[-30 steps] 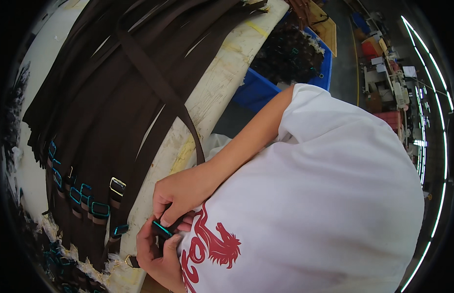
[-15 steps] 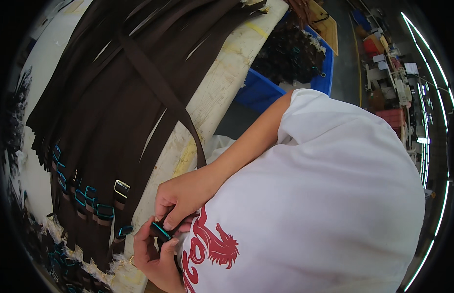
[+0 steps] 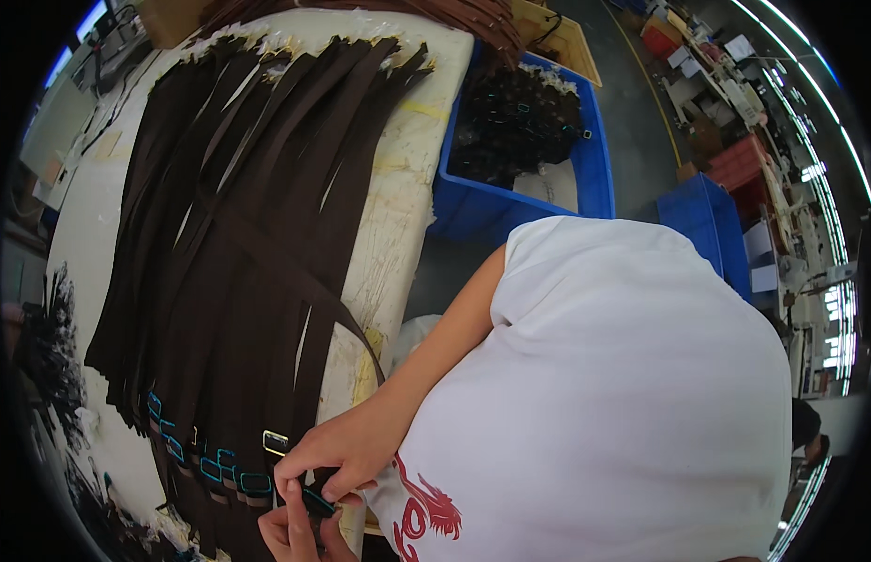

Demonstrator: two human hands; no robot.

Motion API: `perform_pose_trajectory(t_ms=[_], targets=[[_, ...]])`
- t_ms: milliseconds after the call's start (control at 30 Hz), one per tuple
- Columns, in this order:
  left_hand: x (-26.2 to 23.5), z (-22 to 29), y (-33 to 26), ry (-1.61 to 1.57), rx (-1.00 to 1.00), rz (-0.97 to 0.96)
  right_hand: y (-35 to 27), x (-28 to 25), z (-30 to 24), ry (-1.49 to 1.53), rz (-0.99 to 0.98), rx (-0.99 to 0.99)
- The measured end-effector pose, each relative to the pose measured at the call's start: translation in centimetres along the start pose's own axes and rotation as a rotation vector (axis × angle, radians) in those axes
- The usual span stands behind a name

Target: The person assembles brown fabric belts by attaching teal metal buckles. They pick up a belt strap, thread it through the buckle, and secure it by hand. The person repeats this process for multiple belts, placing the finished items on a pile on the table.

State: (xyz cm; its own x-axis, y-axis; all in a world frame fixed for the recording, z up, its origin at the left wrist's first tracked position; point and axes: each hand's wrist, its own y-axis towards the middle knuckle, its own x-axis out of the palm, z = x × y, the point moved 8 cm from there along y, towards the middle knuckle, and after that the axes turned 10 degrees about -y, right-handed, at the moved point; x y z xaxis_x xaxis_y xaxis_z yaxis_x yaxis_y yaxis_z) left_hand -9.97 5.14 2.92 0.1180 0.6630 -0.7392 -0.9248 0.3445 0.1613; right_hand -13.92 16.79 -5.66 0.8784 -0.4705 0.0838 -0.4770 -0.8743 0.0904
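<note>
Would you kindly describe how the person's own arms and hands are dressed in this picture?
Both hands are bare: no gloves, rings or watch show on the right hand or on the left hand, which is only partly in view. The one forearm that shows is uncovered up to a short white sleeve of a white T-shirt with a red print on its front.

At twelve o'clock, a blue bin [image 3: 599, 178] sits on the grey floor [image 3: 642, 112] just beside the counter [image 3: 398, 187], heaped with dark straps and buckles. At two o'clock stands a second blue bin [image 3: 702, 211], with a red crate [image 3: 740, 164] near it.
</note>
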Motion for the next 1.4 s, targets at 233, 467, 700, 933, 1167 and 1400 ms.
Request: perform_pose_trajectory(t_ms=[233,467,700,933,1167,1400], targets=[[2.3,-2.0,-0.8,-0.173,-0.237,-0.114,0.7,0.2,2.8,-0.036,0.117,-0.137],[3.9,-0.1,-1.7,0.217,0.115,-0.181,-0.9,0.0,2.6,-0.330,0.090,0.019],[4.8,-2.7,-2.5,-0.116,-0.129,-0.073,-0.8,-0.4,2.7,-0.330,0.018,0.007],[5.2,-8.2,-4.8,-0.927,-0.508,0.085,0.0,0.1,1.8,-0.161,-0.062,0.259],[1.0,-10.7,-6.8,-0.956,-0.505,0.634,0.3,-1.7,0.2,-0.265,0.049,0.056],[-5.2,-4.2,1.9,-1.089,0.148,0.539,3.0,-4.5,-11.9,-0.755,0.268,-0.610]])
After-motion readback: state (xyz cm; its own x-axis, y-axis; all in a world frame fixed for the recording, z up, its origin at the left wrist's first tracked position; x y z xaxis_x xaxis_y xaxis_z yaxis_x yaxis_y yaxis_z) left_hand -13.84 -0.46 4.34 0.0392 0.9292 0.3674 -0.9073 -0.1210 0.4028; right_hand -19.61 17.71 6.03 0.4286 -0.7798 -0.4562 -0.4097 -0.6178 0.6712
